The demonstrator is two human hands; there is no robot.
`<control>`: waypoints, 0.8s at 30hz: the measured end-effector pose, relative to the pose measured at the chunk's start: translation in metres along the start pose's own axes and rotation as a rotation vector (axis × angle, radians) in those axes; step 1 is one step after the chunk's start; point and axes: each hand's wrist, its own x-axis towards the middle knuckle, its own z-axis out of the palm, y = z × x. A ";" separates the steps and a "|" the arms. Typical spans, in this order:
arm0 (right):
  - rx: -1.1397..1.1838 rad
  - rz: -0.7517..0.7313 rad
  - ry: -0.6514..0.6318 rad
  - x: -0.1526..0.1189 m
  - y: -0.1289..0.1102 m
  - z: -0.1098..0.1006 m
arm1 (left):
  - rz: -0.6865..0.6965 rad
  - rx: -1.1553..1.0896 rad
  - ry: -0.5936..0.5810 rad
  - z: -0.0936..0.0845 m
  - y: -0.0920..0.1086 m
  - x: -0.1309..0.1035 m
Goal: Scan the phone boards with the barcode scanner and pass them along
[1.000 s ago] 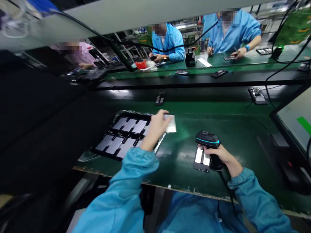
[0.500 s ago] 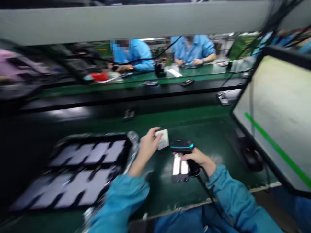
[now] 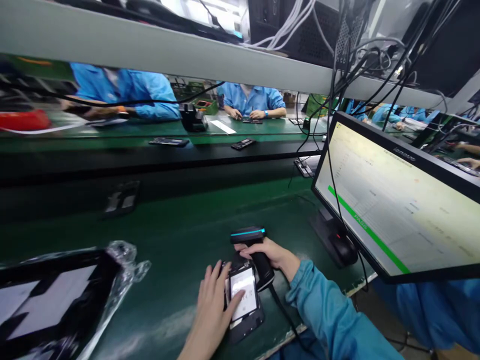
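My right hand (image 3: pixel 270 252) is wrapped round the handle of a black barcode scanner (image 3: pixel 262 267) with a lit blue strip on its head. On the green bench below it lies an opened phone body (image 3: pixel 249 326), its dark frame slightly tilted in view. A white-labelled battery (image 3: pixel 243 292) sits in the phone's middle. My left hand (image 3: pixel 214 304) rests over the phone's left side, fingers stretched out along that edge and thumb across the white label. What lies under the left fingers is partly hidden.
At lower left stands a black tray (image 3: pixel 93 285) of pale flat pieces, edged with clear plastic film. To the right are a monitor (image 3: pixel 393 200) showing a green PASS bar and a black mouse (image 3: pixel 343 249). Another phone part (image 3: pixel 122 198) lies farther back. Co-workers sit across the bench.
The view has swung right. My left hand, which held the pale battery in the air, is now down on the phone, where a white-labelled battery sits. My right hand still holds the scanner.
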 end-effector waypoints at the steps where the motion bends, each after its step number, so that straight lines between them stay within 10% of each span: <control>1: 0.003 -0.004 0.028 -0.010 0.002 -0.001 | -0.061 -0.012 0.030 0.006 0.005 -0.015; 5: 0.036 -0.007 0.141 -0.067 0.013 -0.006 | -0.255 -0.293 0.039 0.023 0.053 -0.052; 8: 0.082 -0.015 0.226 -0.089 0.016 -0.006 | -0.419 -0.468 0.069 0.023 0.075 -0.026; 16: 0.026 -0.065 0.265 -0.106 0.021 0.001 | -0.487 -0.525 -0.001 0.010 0.054 0.033; 24: -0.362 0.003 -0.104 -0.081 -0.003 -0.003 | -0.015 -0.018 -0.012 -0.010 0.051 0.022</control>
